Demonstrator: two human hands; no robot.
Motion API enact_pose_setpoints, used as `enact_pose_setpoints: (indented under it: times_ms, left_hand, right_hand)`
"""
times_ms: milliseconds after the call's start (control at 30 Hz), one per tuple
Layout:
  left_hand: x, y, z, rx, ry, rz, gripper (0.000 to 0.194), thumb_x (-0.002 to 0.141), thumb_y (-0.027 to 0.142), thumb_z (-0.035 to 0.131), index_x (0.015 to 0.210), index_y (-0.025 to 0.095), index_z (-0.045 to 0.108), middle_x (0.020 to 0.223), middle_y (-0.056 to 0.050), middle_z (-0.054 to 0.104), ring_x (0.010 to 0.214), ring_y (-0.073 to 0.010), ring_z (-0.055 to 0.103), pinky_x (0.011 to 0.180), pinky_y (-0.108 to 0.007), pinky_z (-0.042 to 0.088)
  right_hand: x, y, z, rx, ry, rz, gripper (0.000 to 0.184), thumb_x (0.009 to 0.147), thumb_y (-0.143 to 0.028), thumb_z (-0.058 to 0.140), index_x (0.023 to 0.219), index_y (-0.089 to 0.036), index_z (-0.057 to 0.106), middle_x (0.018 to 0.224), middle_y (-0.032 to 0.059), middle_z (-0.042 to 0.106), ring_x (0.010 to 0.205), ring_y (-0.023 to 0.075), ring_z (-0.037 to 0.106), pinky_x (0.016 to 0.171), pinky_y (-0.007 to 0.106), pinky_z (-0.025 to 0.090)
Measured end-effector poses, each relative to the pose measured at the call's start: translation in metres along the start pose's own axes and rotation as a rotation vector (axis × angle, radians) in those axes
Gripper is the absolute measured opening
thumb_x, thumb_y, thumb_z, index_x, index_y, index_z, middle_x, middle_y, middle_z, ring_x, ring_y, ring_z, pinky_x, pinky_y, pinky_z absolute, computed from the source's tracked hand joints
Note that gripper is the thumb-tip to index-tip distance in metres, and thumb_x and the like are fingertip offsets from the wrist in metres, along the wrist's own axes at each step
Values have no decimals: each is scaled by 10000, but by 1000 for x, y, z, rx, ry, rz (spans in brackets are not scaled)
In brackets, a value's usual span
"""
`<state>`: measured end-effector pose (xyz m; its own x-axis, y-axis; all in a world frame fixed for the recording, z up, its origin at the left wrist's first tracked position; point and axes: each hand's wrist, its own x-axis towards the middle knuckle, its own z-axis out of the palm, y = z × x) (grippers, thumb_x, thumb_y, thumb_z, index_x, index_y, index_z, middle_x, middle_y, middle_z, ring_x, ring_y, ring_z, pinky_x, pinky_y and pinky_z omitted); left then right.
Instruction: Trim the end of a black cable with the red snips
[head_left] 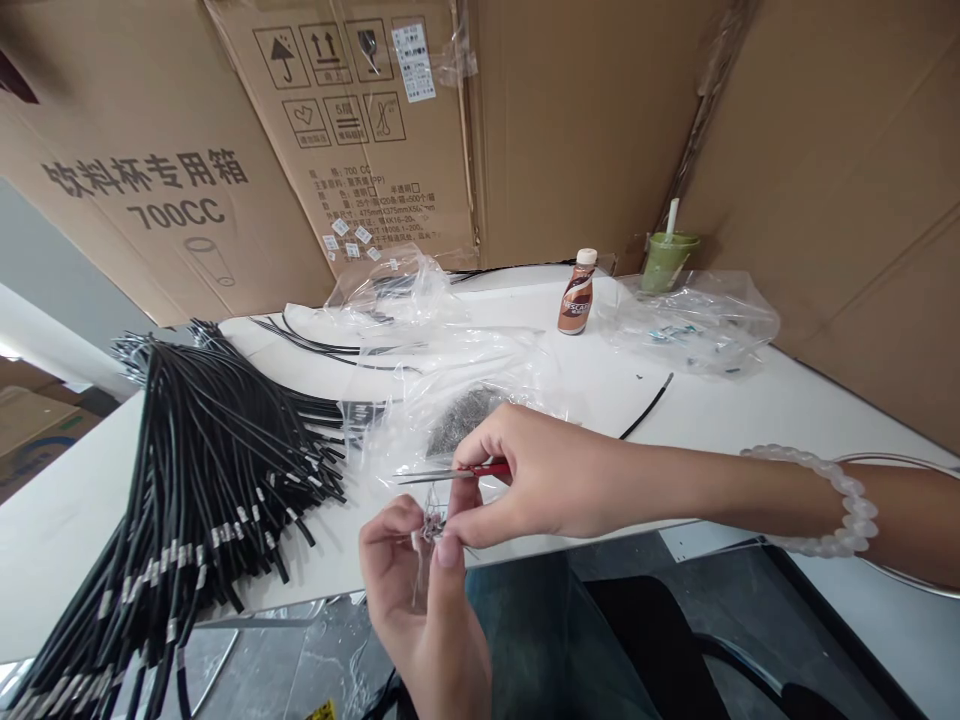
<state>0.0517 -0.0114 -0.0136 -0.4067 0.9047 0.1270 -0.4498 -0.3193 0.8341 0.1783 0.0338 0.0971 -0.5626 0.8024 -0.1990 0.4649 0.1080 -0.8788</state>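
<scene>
In the head view, my left hand (427,600) is closed, its thumb and fingertips pinching a small tangle of thin silvery strands (433,525). A few pale strands hang down toward the palm. My right hand (532,480) is wrapped round a slim pointed metal tool with a red handle (491,468); whether it is scissors or tweezers I cannot tell. The tool's tip points left, just above the tangle, and my right thumb and fingertips meet the strands too. Behind the hands, a clear plastic bag (390,430) holds a dark grey mass of fine pieces (465,418).
A large bundle of black cables (217,450) with silvery ends covers the table's left side and hangs over its edge. Farther back stand a brown bottle (576,292) and a green cup (666,262), beside another plastic bag (697,320). Cardboard boxes (585,130) wall off the back.
</scene>
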Motion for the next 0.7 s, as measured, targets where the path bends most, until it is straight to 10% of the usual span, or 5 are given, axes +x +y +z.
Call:
enact_pose_setpoints:
  times_ms: [700]
  left_hand:
    - [1,23,-32,390,86,-94,301,573,450,881,581,209,701,560,9,595,551,-108,521,495,-167,447]
  right_hand:
    - [8,15,7,8,-81,-122,112,778,-247,683,752,-149,634,729,-43,575,720,83,479,643,218,349]
